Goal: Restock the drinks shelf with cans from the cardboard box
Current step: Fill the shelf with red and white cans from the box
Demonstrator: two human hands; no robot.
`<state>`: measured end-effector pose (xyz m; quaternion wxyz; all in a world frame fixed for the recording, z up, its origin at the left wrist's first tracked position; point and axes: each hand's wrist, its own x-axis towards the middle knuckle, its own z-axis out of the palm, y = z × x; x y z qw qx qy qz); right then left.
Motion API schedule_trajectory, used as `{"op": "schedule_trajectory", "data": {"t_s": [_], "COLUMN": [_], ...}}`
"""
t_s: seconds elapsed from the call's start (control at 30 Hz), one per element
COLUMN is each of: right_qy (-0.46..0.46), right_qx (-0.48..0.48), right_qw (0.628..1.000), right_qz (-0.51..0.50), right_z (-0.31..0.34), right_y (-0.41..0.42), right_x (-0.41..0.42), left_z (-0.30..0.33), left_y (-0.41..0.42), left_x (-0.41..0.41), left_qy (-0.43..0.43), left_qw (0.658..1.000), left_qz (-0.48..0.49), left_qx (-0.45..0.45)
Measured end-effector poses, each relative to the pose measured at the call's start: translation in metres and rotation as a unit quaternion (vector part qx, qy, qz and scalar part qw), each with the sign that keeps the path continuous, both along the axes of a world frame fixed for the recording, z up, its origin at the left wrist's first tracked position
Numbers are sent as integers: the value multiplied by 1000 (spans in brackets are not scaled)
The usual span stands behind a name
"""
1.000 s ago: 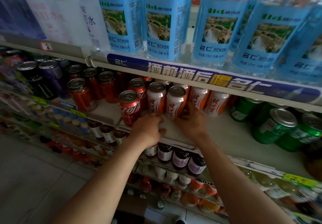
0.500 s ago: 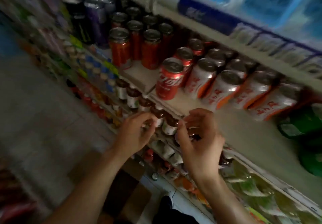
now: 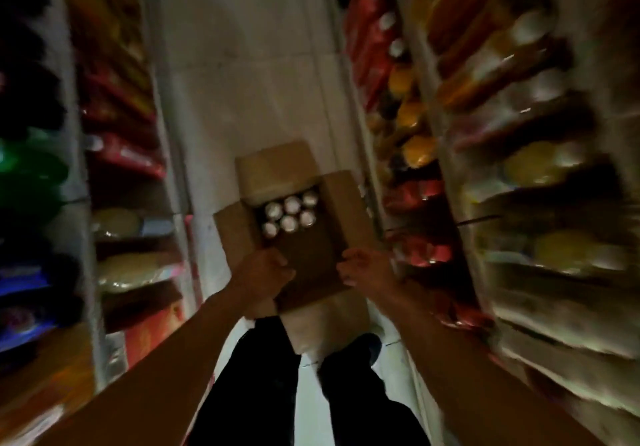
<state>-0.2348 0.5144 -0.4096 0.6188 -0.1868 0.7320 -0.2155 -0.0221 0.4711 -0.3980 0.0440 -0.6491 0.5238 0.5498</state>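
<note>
Black trousers (image 3: 263, 393) fill the nearest part of the head view, two legs standing on a pale tiled floor (image 3: 242, 64). Just beyond the legs sits a brown cardboard box (image 3: 304, 265), open at the top, with its flaps folded outward. This box is the landmark for everything else.

Two bare forearms reach down toward the box. The left hand (image 3: 265, 272) is at the box's near left edge, its fingers curled over the edge of the opening; its grip looks clamped on the cardboard, though motion blur softens the detail. The right hand (image 3: 367, 270) is at the box's near right edge, fingers bent against the right flap; the blur hides whether that grip is closed on the flap or only touching it.

Inside the box, toward its far end, stand the cans (image 3: 290, 215), upright, six silver tops visible in two rows. The near half of the box interior is dark.

Beyond the box, the floor runs away as a narrow aisle. Left of the box, shelves (image 3: 114, 223) hold blurred red, yellow and green packets. Right of the box, more shelving (image 3: 519, 175) carries blurred bottles and packets in red, orange and yellow. Labels cannot be read.
</note>
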Motion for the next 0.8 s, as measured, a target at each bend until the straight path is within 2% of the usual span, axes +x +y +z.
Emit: {"op": "schedule_trajectory", "data": {"t_s": [0.1,0.27,0.5,0.6,0.67,0.73,0.77,0.8], "right_qy": [25,140,221,265,312,321,330,354], "right_qx": [20,-9,-7,-28,-43,-31,-25,-41], "right_qw": [999,978,935,912,883,905,905,888], "right_qz": [36,155,277,312,349,276,267,290], "right_z": [-108,-214,-351,-382,-400,-408,-415,-415], "right_y": [-10,-47,-98,-112,-116,-116,-116,-117], "right_x": [19,56,67,62,66,73,73,71], "left_z": [-72,-168,-244,-257,-266,-272,-274,-274], "left_y": [-8,-30,-43,-47,-48,-47,-46,-46], "left_x": [17,27,36,41,44,46,47,48], "left_qy": [-5,9,46,61,69,72,68,63], "left_qw": [1000,1000,996,993,991,989,988,987], "left_qz": [7,0,-17,-7,10,13,8,1], "left_qx": [8,-27,-73,-101,-113,-128,-139,-148]}}
